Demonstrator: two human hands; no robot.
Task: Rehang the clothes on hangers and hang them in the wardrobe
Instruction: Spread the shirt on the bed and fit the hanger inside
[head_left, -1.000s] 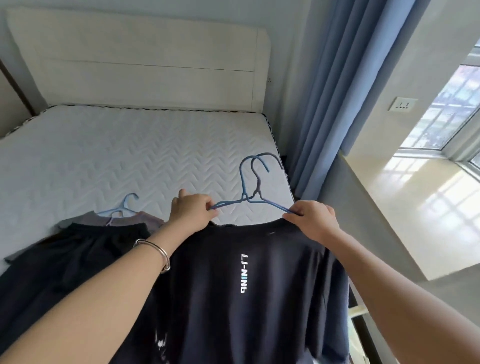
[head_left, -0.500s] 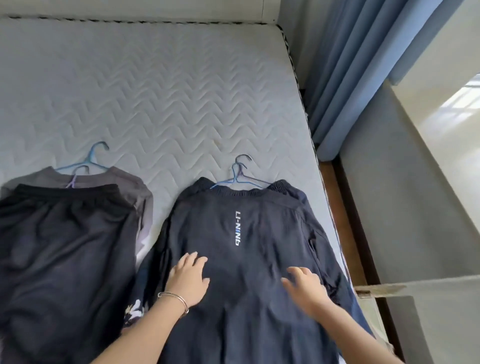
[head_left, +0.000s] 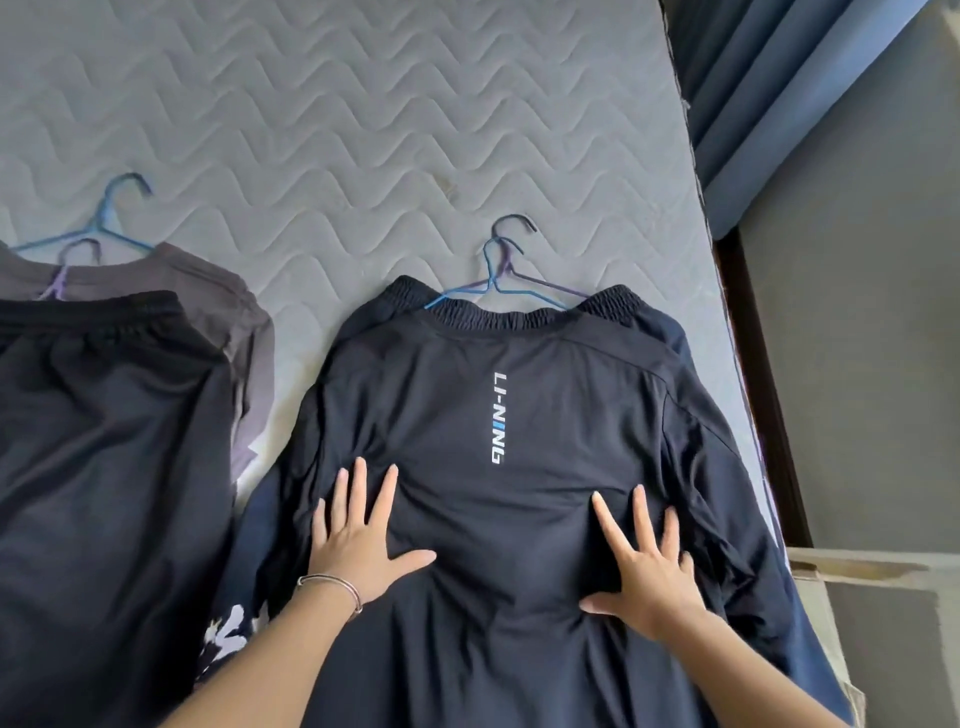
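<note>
1. the navy shirt (head_left: 519, 415) lies flat in the centre of the frame on the mattress (head_left: 363, 130), with white "li-ning" lettering running down its middle.
2. the left hand (head_left: 358, 540) rests palm down on the shirt at lower centre-left. its fingers are straight and spread, and the thumb points right.
3. the right hand (head_left: 644, 566) rests palm down on the shirt at lower centre-right. its fingers are spread too, the thumb points left, and it grips nothing.
4. two hangers (head_left: 498, 270) stick out of the collar just above centre with their hooks overlapping. one is blue and one is darker.
5. a gathered waistband (head_left: 613, 301) shows just behind the collar on both sides of the hangers.
6. at the left edge a black garment (head_left: 104, 441) lies over a grey shirt (head_left: 218, 296).
7. the left hangers (head_left: 104, 218) poke out above them at upper left.
8. a bracelet (head_left: 332, 584) sits on the left wrist.
9. a blue curtain (head_left: 753, 78) hangs at upper right.
10. a box (head_left: 857, 597) sits at the lower right edge.
</note>
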